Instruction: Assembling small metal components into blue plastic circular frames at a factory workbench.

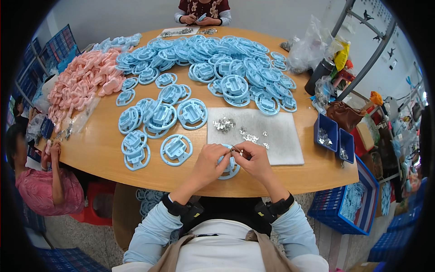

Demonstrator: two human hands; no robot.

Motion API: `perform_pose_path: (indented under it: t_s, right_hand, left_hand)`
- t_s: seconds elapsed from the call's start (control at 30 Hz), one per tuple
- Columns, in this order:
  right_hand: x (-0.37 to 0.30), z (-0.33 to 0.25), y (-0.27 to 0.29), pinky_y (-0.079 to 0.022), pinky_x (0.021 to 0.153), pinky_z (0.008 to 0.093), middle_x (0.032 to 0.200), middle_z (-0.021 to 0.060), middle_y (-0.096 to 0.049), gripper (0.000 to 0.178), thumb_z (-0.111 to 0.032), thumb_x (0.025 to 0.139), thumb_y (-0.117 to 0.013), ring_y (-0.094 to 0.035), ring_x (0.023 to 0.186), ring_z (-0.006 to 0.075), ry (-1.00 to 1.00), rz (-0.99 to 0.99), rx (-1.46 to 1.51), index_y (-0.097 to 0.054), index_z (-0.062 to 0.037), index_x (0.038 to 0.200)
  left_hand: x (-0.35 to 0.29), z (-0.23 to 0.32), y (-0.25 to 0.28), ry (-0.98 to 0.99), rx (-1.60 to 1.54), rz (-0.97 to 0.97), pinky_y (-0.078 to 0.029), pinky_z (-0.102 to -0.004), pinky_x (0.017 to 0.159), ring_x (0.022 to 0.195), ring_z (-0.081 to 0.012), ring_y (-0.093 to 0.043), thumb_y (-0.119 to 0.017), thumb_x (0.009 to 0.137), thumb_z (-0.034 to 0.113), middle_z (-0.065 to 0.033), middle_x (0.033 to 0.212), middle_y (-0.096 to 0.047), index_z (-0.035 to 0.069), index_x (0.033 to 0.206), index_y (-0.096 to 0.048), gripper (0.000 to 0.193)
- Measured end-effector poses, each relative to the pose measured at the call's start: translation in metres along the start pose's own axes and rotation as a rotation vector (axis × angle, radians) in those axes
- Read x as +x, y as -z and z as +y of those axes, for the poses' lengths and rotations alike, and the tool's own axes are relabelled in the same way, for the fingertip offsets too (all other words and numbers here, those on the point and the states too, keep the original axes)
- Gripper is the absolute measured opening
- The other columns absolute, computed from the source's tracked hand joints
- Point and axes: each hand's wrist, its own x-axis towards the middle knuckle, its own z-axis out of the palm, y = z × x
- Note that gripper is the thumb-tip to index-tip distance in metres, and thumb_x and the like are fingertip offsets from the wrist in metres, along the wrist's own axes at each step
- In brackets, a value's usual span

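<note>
My left hand [210, 159] and my right hand [253, 159] meet near the front of the table, fingertips closed in a pinch. Something small and dark shows at the fingertips; its kind cannot be made out. Directly under them is a light-blue round plastic part [233, 171] with a ring-shaped rim, partly covered by my fingers. Just beyond is a white-grey mat [283, 140], overlapped by my right hand. It bears a heap of small silvery metal pieces [224, 124] and a looser scatter of metal pieces [248, 136]. Another blue ring part [176, 150] lies left of my left hand.
Blue ring parts [195, 50] form a large pile at the back, beside pink plastic pieces [88, 75]. Two blue bins [332, 121] with metal pieces stand at the right edge, near a dark bottle [318, 75]. One person [204, 11] sits opposite, another [50, 190] at left.
</note>
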Motion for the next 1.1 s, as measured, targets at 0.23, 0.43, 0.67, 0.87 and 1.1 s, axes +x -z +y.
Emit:
perform_pose_path:
  t_s: [0.23, 0.43, 0.67, 0.87, 1.1]
  right_hand:
    - [0.003, 0.026, -0.004, -0.033, 0.046, 0.0204, 0.073, 0.0007, -0.058, 0.009, -0.004, 0.072, -0.068, -0.041, 0.051, 0.0044, 0.056, -0.064, -0.125, -0.064, -0.0026, 0.080]
    - [0.010, 0.032, -0.015, -0.040, 0.048, 0.0248, 0.081, 0.0039, -0.060, 0.011, -0.006, 0.072, -0.068, -0.049, 0.053, 0.0108, 0.167, -0.096, -0.212, -0.065, -0.0049, 0.082]
    - [-0.003, 0.013, -0.029, -0.052, 0.055, 0.0340, 0.092, 0.0076, -0.055, 0.018, -0.010, 0.068, -0.067, -0.063, 0.070, 0.0227, 0.242, -0.181, -0.856, -0.061, -0.0050, 0.085]
    - [-0.013, 0.002, -0.041, -0.053, 0.056, 0.0317, 0.103, 0.0142, -0.055, 0.024, -0.009, 0.066, -0.065, -0.063, 0.075, 0.0230, 0.244, -0.088, -1.031, -0.059, -0.0024, 0.088]
    - [-0.017, 0.011, -0.048, -0.053, 0.057, 0.0348, 0.110, 0.0126, -0.056, 0.018, -0.013, 0.073, -0.064, -0.064, 0.078, 0.0255, 0.198, -0.007, -1.012, -0.062, -0.0085, 0.090]
  left_hand:
    - [-0.010, -0.008, 0.015, 0.014, 0.189, -0.078, -0.038, -0.0399, 0.093, 0.109, -0.0330, -0.048, -0.077, 0.068, 0.029, -0.0158, 0.117, -0.052, 0.000, 0.110, -0.057, 0.054]
    - [-0.018, -0.021, 0.012, 0.063, 0.206, -0.179, -0.035, -0.0408, 0.099, 0.116, -0.0335, -0.044, -0.082, 0.060, 0.036, -0.0170, 0.124, -0.048, -0.002, 0.115, -0.054, 0.073]
    - [-0.022, -0.025, 0.009, 0.096, 0.164, -0.193, -0.033, -0.0424, 0.099, 0.119, -0.0325, -0.042, -0.080, 0.062, 0.034, -0.0156, 0.125, -0.047, 0.003, 0.117, -0.053, 0.069]
    - [-0.022, -0.027, 0.007, 0.090, 0.180, -0.179, -0.031, -0.0443, 0.100, 0.120, -0.0327, -0.041, -0.079, 0.062, 0.034, -0.0157, 0.126, -0.047, 0.005, 0.117, -0.053, 0.067]
    - [-0.025, -0.029, 0.005, 0.074, 0.189, -0.155, -0.029, -0.0448, 0.100, 0.120, -0.0337, -0.041, -0.078, 0.060, 0.034, -0.0169, 0.128, -0.046, 0.006, 0.116, -0.055, 0.067]
